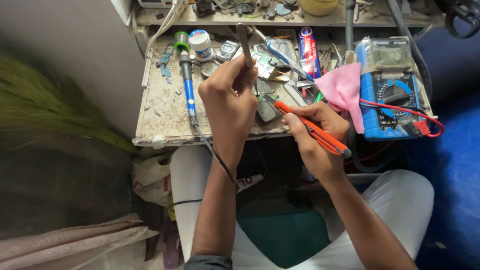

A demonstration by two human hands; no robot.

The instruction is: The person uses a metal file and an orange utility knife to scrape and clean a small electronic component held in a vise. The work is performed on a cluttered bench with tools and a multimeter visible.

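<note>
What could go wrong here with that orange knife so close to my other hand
The orange utility knife in the right hand points its blade toward the left hand, which grips a thin grey strip. A slip could cut the fingers. The work is held above the cluttered bench, unsupported, so it may twist. The blue soldering iron lies beside the left wrist, its cord running under the forearm; whether it is hot cannot be told, but a snag could drag it.
</note>
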